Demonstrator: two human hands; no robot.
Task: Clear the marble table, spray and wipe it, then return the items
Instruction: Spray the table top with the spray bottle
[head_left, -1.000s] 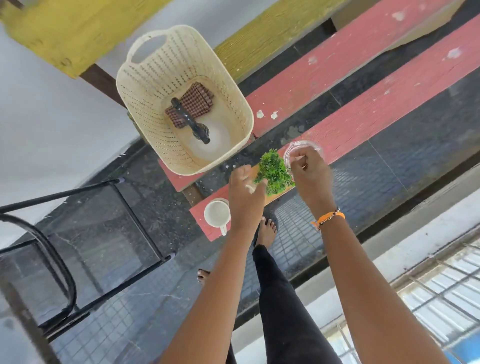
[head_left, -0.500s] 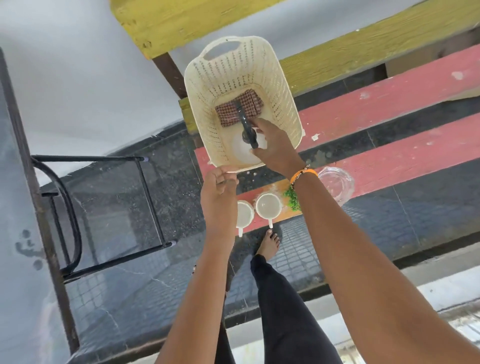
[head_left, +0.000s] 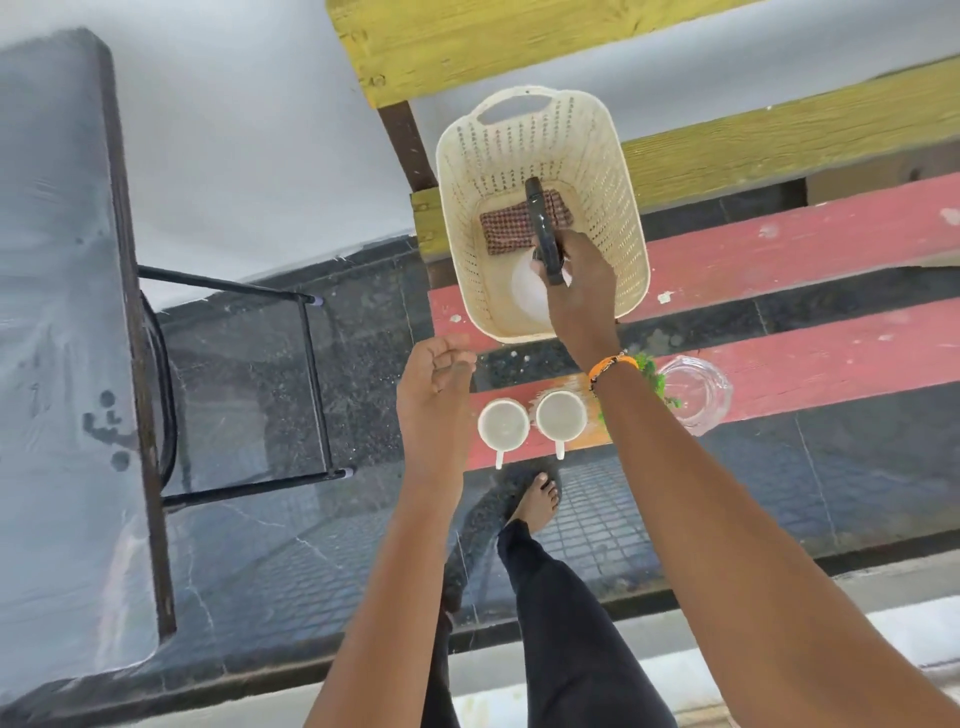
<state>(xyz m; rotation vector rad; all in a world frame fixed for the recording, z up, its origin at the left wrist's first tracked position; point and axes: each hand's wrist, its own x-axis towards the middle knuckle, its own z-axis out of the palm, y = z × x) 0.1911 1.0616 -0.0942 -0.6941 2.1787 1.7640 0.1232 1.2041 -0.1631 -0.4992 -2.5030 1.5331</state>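
Just two cups (head_left: 531, 423), one basket (head_left: 467, 156).

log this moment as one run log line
phase: fetching spray | right hand: grips spray bottle in basket | left hand: loosely curled, holds nothing | cloth: in basket | two cups: on bench

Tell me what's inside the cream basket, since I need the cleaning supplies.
Inside the basket: a checked cloth and a spray bottle, gripped by the right hand, which hides part of the floor.
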